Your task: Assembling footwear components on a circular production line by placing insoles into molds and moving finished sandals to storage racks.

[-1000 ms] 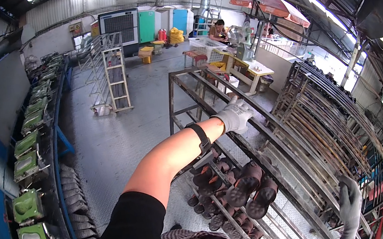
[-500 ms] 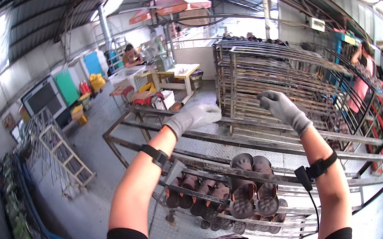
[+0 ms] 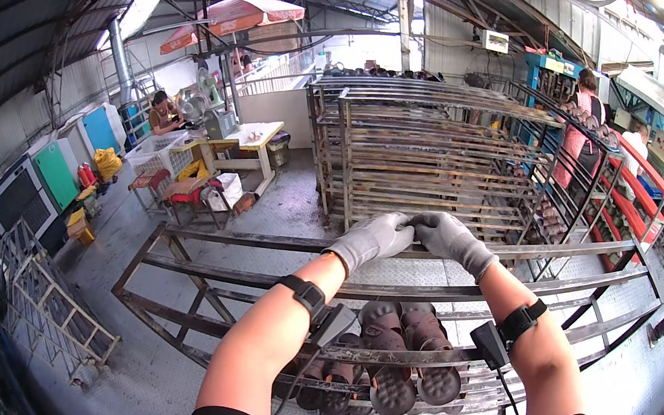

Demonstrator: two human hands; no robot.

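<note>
My left hand (image 3: 375, 240), in a grey glove, reaches over the metal rack (image 3: 266, 280) with its fingers pressed together. Against its fingertips rests my right hand (image 3: 448, 239), gloved alike, its fingers curled downward. Whether anything small is between them is hidden. Below the hands, a pair of dark brown shoes (image 3: 410, 359) leans on the rack rails, knobbed rounded ends toward me. More dark shoes (image 3: 324, 385) sit to their left, partly behind my left forearm. Black straps with small boxes circle both forearms.
A tall rack of rusty bars (image 3: 436, 157) stands beyond. At the far left are a pale metal frame (image 3: 55, 309) and a yellow-edged table (image 3: 257, 137). One person sits under the umbrella (image 3: 235, 17); others stand at right near red rails (image 3: 646, 186).
My hands have come together; they were apart before. The view has turned right and the rack appears further left. The shoes stay on the rack.
</note>
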